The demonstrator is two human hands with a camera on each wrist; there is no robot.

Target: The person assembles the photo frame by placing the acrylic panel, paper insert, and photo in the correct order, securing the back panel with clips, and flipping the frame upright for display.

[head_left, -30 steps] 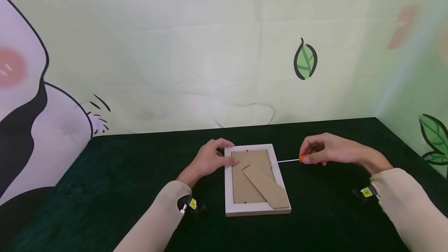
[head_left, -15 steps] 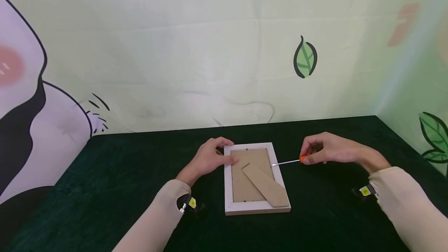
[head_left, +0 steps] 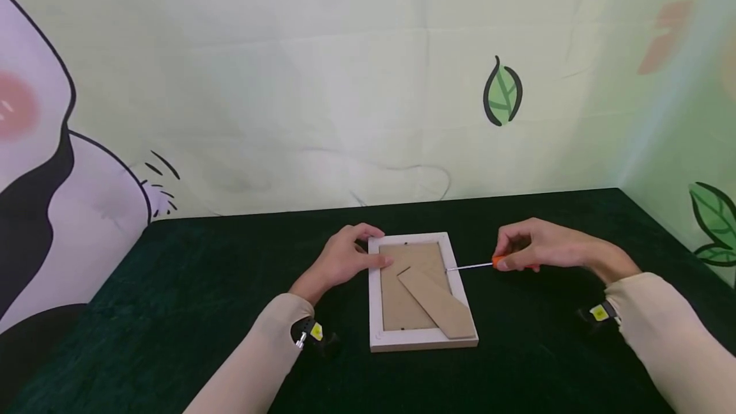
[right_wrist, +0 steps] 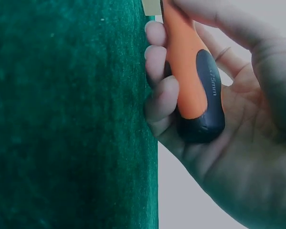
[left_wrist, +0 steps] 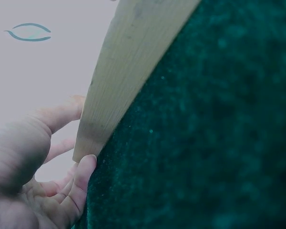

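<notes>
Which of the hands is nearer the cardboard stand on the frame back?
Left. The left hand rests on the picture frame's left rail, thumb beside the cardboard stand. The right hand is off to the right, gripping the screwdriver.

— What do I have on my screen?

— I see a white picture frame (head_left: 422, 337) lying face down on the dark green cloth, its brown cardboard back up, with the stand flap (head_left: 432, 305) flat and pointing diagonally to the near right corner.

— And the tool?

— A screwdriver (head_left: 480, 265) with an orange and black handle (thin metal shaft). It lies almost level, the tip touching the frame's right inner edge.
</notes>
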